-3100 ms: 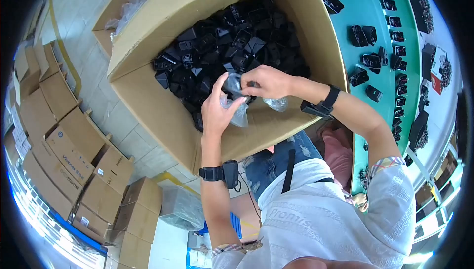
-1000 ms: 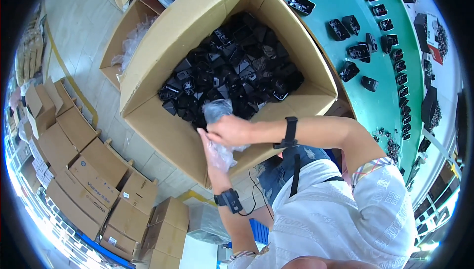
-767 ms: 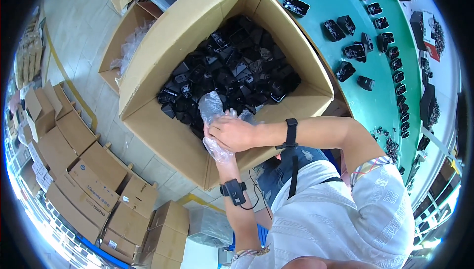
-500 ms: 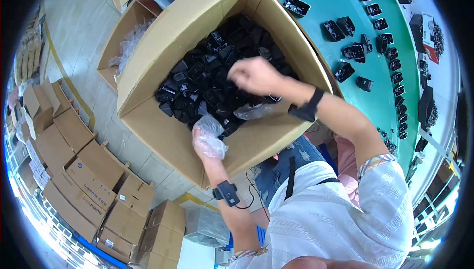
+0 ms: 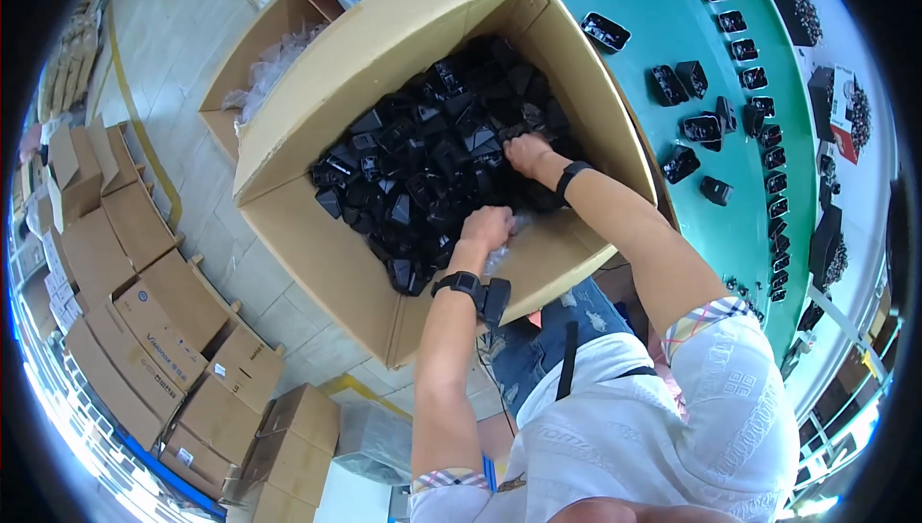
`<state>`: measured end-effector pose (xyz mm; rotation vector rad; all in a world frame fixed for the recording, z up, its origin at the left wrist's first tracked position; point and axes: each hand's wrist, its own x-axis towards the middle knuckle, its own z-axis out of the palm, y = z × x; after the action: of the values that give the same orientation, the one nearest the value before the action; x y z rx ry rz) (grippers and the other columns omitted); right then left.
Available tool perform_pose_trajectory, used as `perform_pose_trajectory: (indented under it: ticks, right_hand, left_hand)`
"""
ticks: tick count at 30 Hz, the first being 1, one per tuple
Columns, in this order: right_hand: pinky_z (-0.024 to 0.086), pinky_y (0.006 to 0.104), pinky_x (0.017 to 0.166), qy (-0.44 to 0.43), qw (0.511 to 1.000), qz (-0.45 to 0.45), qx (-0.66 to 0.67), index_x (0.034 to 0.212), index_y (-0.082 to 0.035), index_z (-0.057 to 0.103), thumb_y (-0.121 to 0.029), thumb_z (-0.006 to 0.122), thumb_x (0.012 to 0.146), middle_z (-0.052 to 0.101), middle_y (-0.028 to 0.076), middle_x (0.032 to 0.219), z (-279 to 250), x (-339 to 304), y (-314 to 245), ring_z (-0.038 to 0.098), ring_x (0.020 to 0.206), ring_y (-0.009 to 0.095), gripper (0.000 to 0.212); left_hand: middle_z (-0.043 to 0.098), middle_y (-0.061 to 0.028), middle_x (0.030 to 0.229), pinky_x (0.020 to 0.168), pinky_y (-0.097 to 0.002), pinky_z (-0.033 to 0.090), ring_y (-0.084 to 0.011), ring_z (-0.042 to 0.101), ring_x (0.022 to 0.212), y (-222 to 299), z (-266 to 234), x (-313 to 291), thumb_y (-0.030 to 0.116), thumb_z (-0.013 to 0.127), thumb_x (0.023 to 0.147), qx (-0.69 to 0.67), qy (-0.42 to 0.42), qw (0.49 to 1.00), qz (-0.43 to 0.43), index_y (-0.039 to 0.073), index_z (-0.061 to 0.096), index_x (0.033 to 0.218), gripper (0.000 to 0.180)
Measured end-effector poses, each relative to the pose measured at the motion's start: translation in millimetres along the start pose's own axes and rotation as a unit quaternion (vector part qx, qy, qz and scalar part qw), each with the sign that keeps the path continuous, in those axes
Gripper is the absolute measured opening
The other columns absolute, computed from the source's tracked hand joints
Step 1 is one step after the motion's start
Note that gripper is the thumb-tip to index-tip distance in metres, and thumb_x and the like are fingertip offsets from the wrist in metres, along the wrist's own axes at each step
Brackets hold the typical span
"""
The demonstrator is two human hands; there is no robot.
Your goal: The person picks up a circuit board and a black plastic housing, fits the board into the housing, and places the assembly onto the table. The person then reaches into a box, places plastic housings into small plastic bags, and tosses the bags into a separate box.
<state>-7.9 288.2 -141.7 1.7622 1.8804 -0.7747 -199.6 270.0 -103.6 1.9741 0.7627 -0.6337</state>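
Observation:
A large open cardboard carton (image 5: 327, 278) stands in front of me, holding a heap of small black plastic housings (image 5: 423, 172). My left hand (image 5: 488, 227) is closed at the near side of the heap, with crumpled clear plastic bag (image 5: 497, 260) showing beside and under its fingers. Farther right, my right hand (image 5: 528, 154) reaches into the heap with curled fingers. Its fingertips are down among the black pieces, and what they grip is hidden. Both wrists wear black bands.
On the right, a green table (image 5: 624, 67) carries loose black housings (image 5: 682, 164) and a long row of them. A smaller carton with clear plastic (image 5: 279, 67) stands beyond the big one. Stacked cardboard boxes (image 5: 158, 331) fill the floor at left.
My left hand has moved right and farther into the carton from its near-left wall. My right hand has shifted right and lowered into the heap. The view has turned slightly.

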Motion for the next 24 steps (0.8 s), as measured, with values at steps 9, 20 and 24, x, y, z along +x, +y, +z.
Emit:
perform_pose_trajectory:
  ticks: [9, 20, 24]
  right_hand:
    - [0.053, 0.0435, 0.078, 0.256, 0.962, -0.060, 0.080, 0.097, -0.005, 0.063, -0.006, 0.055, 0.084, 0.065, 0.021, 0.090, 21.3, -11.4, 32.2, 0.065, 0.088, 0.036, 0.015]
    - [0.051, 0.0480, 0.066, 0.152, 0.900, -0.153, 0.380, 0.088, -0.005, 0.058, -0.019, 0.058, 0.088, 0.065, 0.020, 0.073, -104.4, -78.3, -39.9, 0.065, 0.072, 0.040, 0.014]
    - [0.048, 0.0493, 0.065, 0.088, 0.866, -0.233, 0.434, 0.087, -0.004, 0.057, -0.016, 0.060, 0.086, 0.064, 0.020, 0.073, -108.6, -80.3, -44.1, 0.063, 0.072, 0.042, 0.012]
  left_hand:
    - [0.064, -0.0093, 0.087, 0.071, -0.0356, 0.052, -0.0248, 0.065, 0.078, -31.7, -30.6, -74.7, 0.007, 0.064, 0.071, -0.308, 0.329, 0.886, 0.108, 0.000, 0.058, 0.068, 0.010]
    - [0.065, -0.0199, 0.097, 0.078, -0.0403, 0.050, -0.0352, 0.062, 0.085, 16.5, -69.9, -78.7, 0.018, 0.072, 0.080, -0.282, 0.330, 0.901, 0.002, 0.009, 0.051, 0.131, 0.055]
    - [0.065, -0.0126, 0.097, 0.080, -0.0342, 0.050, -0.0282, 0.063, 0.087, -6.2, -68.7, -68.9, 0.011, 0.075, 0.075, -0.324, 0.333, 0.885, 0.016, 0.004, 0.059, 0.118, 0.046]
